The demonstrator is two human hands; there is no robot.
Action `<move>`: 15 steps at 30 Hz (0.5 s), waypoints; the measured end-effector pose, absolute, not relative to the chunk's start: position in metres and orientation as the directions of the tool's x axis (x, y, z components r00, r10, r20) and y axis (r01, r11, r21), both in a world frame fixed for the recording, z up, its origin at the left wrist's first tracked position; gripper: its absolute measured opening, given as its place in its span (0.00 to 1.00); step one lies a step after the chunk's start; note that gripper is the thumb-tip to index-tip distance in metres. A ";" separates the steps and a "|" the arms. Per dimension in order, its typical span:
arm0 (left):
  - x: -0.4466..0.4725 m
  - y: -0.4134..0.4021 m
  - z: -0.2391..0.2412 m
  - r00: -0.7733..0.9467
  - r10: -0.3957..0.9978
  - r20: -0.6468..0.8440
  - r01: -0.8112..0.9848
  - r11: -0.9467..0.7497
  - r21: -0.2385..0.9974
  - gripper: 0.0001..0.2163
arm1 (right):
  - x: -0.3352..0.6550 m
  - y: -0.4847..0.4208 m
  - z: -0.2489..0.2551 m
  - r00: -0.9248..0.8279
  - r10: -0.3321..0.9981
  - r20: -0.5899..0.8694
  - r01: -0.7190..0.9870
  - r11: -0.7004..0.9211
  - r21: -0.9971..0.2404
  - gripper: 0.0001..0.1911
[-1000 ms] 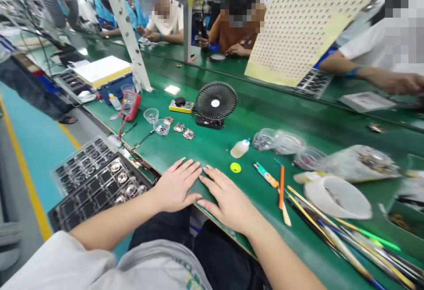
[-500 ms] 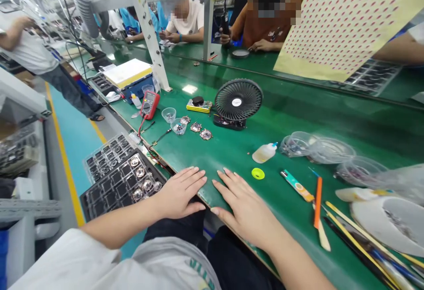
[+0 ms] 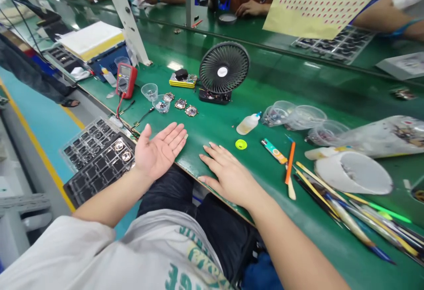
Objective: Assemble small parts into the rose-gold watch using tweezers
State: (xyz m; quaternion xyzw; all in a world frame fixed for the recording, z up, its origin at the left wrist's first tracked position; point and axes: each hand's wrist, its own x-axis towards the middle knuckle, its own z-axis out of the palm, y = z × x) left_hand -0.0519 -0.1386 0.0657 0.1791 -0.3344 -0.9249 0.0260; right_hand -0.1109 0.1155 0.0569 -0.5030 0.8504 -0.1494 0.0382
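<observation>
My left hand (image 3: 161, 150) is raised a little at the table's front edge, palm up, with its fingers stretched out and nothing in it. Palm down, my right hand (image 3: 228, 170) rests on the green tabletop (image 3: 212, 124), fingers spread. Beyond the right hand lie a yellow-green ring-shaped cap (image 3: 241, 144) and a squeeze bottle (image 3: 248, 124) with a blue tip. Past my left hand are several round watch-like parts (image 3: 180, 104) and two clear plastic cups (image 3: 162, 104). Left of that hand, a black tray (image 3: 99, 166) holds round parts in some compartments.
A black fan (image 3: 223, 69) stands mid-table. Left of it are a red multimeter (image 3: 126, 80) and a yellow-edged box (image 3: 183, 81). To the right lie a lighter (image 3: 273, 150), an orange-handled tool (image 3: 290, 162), brushes (image 3: 354, 223) and a white cup (image 3: 354, 173). People sit opposite.
My left hand has turned from palm down on the table edge to palm up and lifted. My right hand stays flat on the table. The view has tilted down and shifted right.
</observation>
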 end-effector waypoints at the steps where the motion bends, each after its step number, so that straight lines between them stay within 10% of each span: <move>1: -0.050 -0.138 0.066 -0.937 -0.169 -0.307 -0.069 -0.770 0.635 0.33 | -0.111 0.116 0.057 -0.492 -0.866 0.089 -0.843 0.448 -0.299 0.31; 11: -0.029 -0.119 0.067 -0.940 0.008 -0.340 -0.252 -0.689 0.679 0.38 | -0.103 0.113 0.065 -0.472 -0.863 0.180 -0.828 0.365 -0.425 0.41; 15: -0.013 -0.122 0.064 -0.951 0.027 -0.308 -0.260 -0.610 0.748 0.39 | -0.090 0.108 0.073 -0.237 -0.924 0.299 -0.896 0.089 -0.435 0.21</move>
